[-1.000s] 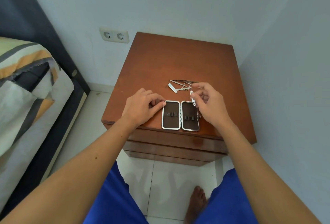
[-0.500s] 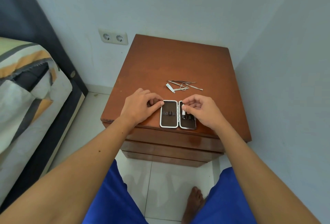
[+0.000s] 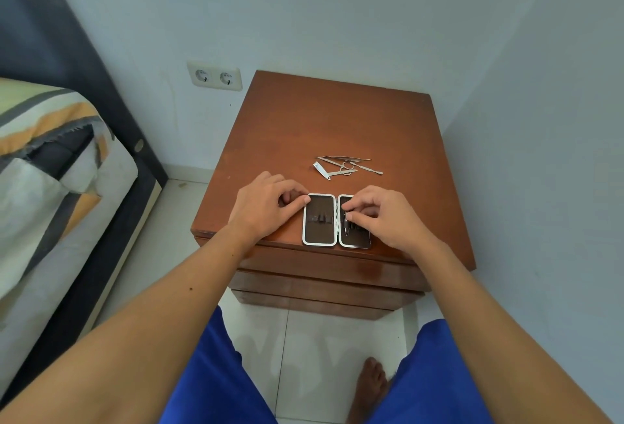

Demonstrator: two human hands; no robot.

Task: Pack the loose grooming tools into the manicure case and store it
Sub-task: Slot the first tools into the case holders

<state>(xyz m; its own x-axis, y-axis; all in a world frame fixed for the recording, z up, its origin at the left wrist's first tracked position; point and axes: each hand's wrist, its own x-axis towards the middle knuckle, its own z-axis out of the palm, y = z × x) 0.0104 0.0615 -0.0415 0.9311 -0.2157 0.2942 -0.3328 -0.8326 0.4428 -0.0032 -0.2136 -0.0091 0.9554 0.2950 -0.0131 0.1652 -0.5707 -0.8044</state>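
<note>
The case [image 3: 320, 219] lies open near the worktop's [image 3: 337, 119] front edge, its left rim steadied by the left hand [image 3: 266, 209]. The right hand [image 3: 381, 217] pinches a small tool into the right half. The loose tools [image 3: 344, 167] lie just beyond, long axes mostly crosswise, nearer the right hand

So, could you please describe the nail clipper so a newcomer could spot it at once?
On the wooden nightstand, beyond the open manicure case, lies a cluster of loose metal tools. The nail clipper is its leftmost piece, short and broad; the others are thin.
</note>
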